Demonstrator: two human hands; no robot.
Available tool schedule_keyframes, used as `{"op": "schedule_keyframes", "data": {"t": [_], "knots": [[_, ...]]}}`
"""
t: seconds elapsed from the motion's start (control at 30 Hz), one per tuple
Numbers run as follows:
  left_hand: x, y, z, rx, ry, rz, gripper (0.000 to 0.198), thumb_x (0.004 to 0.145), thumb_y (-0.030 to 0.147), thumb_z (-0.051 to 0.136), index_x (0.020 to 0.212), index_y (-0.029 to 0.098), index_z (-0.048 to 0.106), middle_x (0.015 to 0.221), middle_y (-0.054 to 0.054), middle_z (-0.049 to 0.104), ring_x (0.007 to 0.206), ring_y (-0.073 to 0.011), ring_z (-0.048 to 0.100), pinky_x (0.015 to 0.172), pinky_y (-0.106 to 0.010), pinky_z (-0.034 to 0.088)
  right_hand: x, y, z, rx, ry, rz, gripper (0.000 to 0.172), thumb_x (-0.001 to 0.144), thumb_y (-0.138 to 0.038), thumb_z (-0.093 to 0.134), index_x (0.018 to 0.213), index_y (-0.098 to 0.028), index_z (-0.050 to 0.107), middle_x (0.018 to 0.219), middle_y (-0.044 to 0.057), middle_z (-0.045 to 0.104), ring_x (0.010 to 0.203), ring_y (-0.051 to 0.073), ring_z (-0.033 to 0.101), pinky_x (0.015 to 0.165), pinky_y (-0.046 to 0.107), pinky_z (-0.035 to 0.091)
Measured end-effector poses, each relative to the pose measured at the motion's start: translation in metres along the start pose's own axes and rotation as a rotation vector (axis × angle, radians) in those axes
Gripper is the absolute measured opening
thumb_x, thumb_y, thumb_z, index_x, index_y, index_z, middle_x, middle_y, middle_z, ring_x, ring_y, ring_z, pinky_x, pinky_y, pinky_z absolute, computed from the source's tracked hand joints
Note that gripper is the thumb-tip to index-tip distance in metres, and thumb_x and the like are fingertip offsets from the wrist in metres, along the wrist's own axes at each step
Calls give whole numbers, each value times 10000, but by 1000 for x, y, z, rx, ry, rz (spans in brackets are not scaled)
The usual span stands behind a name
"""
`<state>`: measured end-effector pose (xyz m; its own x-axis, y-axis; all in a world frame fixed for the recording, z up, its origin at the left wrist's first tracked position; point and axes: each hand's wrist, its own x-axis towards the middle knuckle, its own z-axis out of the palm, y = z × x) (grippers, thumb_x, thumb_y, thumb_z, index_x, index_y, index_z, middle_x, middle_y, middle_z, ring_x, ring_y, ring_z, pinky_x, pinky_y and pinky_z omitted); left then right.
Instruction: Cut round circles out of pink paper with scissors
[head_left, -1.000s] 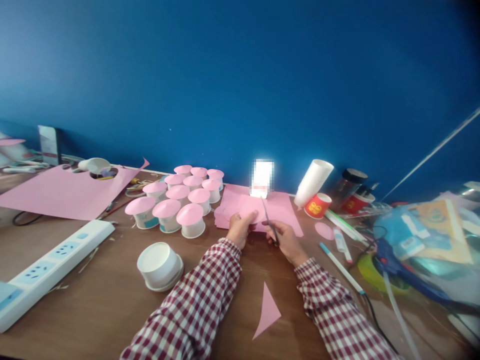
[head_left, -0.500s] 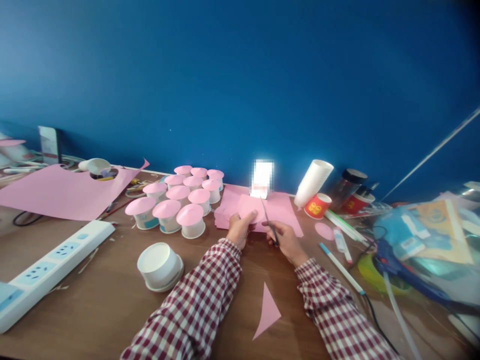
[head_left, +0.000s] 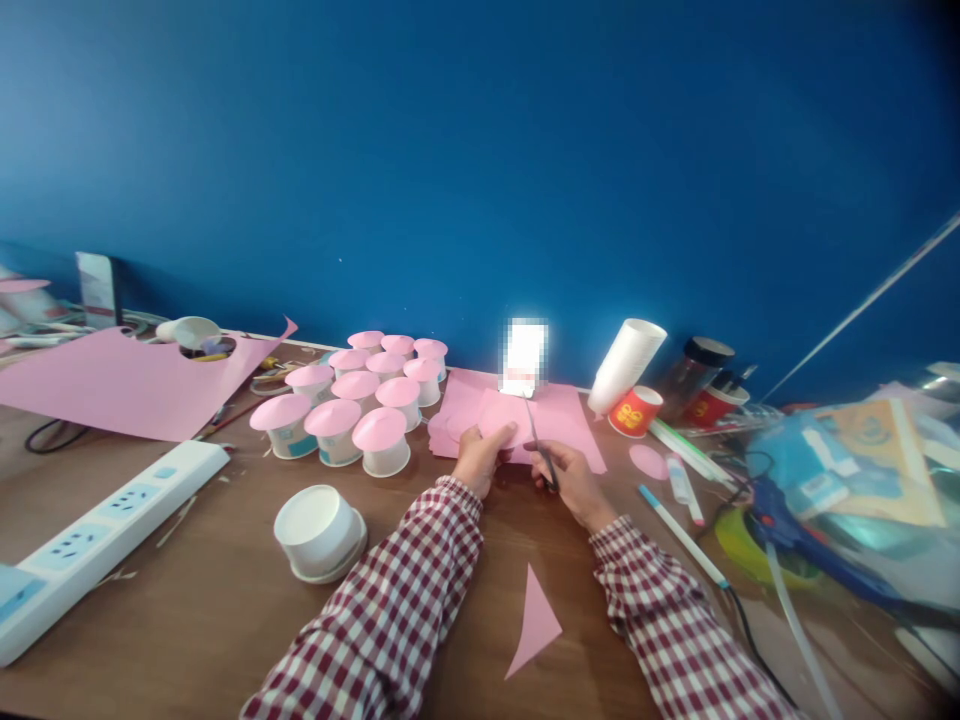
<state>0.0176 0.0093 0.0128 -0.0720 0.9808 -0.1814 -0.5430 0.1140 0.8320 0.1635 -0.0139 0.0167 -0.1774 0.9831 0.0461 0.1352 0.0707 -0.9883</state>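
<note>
My left hand (head_left: 481,458) is closed on a piece of pink paper (head_left: 495,415), with the thumb lying on top of it. In my right hand (head_left: 571,480) is a pair of scissors (head_left: 534,430), gripped by its dark handles, its blades pointing up beside the paper's right edge. Beneath and behind both hands lies a stack of pink sheets (head_left: 574,425), against which the held piece is hard to tell apart. A blurred bright phone-like object (head_left: 523,358) stands behind the paper. A pink offcut (head_left: 534,625) lies between my forearms.
Several paper cups with pink tops (head_left: 381,430) stand to the left, near a white tub (head_left: 316,530), a power strip (head_left: 112,545) and a large pink sheet (head_left: 142,385). On the right are stacked white cups (head_left: 628,365), a red cup (head_left: 635,411), a marker (head_left: 682,535) and a glue gun (head_left: 810,550).
The pink piece in my left hand has shifted or turned slightly to the left. Both hands and the scissors have hardly moved.
</note>
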Motion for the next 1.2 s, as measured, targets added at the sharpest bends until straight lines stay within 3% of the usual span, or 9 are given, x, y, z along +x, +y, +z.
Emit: {"op": "schedule_keyframes", "data": {"t": [0.63,1.2], "knots": [[2,-2,0,-37,13,13,414,563,313,795,870,86,636,780,-78,645,598,-99,556,476,-189,431,2,4,0,0,-3,14,443,722,-481,650,991,-129,649,569,-22,545,467,101,505,399,198,351],[0,2,2,-22,24,-19,370,567,269,787,844,85,624,693,-36,607,536,-82,523,459,-194,413,1,2,0,24,-21,8,409,727,-452,665,973,-126,641,568,-32,536,483,96,499,440,213,379]]}}
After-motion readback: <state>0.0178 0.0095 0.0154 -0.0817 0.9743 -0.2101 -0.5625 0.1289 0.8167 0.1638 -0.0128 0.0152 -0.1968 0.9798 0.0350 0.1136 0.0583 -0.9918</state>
